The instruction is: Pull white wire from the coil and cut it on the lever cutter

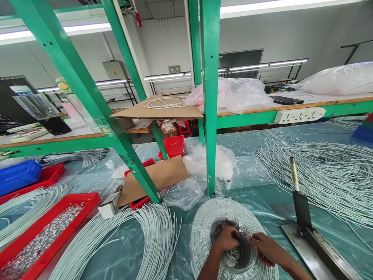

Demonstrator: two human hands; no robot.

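Note:
A wrapped coil of white cable (204, 233) lies on the bench directly in front of me, with clear film around it. Over its centre hole, my left hand (227, 238) closes its fingers on a dark grey, curved band (245, 252) that looks like a tape roll. My right hand (266, 248) pinches at the band's right edge, its fingers bent together. Exactly what the fingertips grip is partly hidden. Crumpled shiny film shows inside the hole, below the hands.
On the right stands a metal lever tool (303, 217) on a flat plate. Behind it spreads a large heap of loose cable (326, 171). Cut cable bundles (154, 237) and a red tray of small metal parts (91, 198) lie left. A green post (211, 155) rises behind the coil.

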